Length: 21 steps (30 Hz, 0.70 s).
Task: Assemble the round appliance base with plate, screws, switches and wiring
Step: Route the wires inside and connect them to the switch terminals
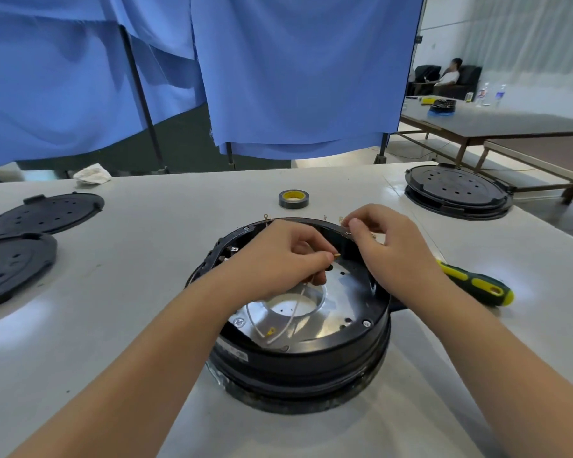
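Both hands work together over the round black base [303, 355] in the middle of the table [129, 342].

Left hand [280, 259] pinches a small brass terminal [336, 255] between thumb and fingertips, and thin white wires [296, 309] hang from it onto the shiny metal plate [341, 292] inside the base. Right hand [382, 244] is close beside it at the far rim, its fingers curled on a small wire end there. Behind the base lies a roll of black tape [293, 198]. A screwdriver [475, 285] with yellow and green handle lies to the right, and black covers [45, 214] rest at the left.
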### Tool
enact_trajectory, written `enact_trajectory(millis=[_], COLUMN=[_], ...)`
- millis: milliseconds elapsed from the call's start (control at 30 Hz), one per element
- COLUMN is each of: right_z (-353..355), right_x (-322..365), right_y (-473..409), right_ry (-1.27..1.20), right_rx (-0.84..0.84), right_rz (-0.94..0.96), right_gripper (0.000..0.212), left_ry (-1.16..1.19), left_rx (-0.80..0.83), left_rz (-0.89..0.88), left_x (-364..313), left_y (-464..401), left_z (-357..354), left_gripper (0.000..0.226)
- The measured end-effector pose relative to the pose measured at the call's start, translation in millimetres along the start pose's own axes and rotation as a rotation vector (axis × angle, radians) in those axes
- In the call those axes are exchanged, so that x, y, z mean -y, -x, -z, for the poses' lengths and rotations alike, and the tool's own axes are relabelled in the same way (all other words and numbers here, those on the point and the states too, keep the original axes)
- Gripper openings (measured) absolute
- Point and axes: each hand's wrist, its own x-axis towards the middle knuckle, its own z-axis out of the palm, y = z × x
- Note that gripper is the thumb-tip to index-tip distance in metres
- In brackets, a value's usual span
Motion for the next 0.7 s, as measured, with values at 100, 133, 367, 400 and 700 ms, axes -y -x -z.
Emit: enact_trajectory(millis=[100,133,367,400,700], right_z=[-3,-4,-8,-7,-7], right_x=[-6,-6,-13,-13,-12], right_y=[-2,-2,-5,-6,-7], right_ry=[-0.002,0.003,-0.142,-0.155,-0.22], right_rx=[0.034,0.044,0.133,0.149,0.056], right_rz=[-0.074,-0.076,-0.259,-0.277,-0.269], right_gripper=[0.02,0.023,0.036,0.036,0.039], left_ry=[-0.09,-0.119,-0.148,-0.152,-0.248], left_rx=[0.047,0.067,0.168,0.178,0.231], left_rz=[-0.006,-0.005,-0.014,-0.017,-0.009], left_x=[1,2,-8,-11,-15], left_y=[1,1,-1,-3,-25], left_z=[-7,-9,-14,-14,-26], left_gripper=[0.009,0.01,0.007,0.008,0.012])
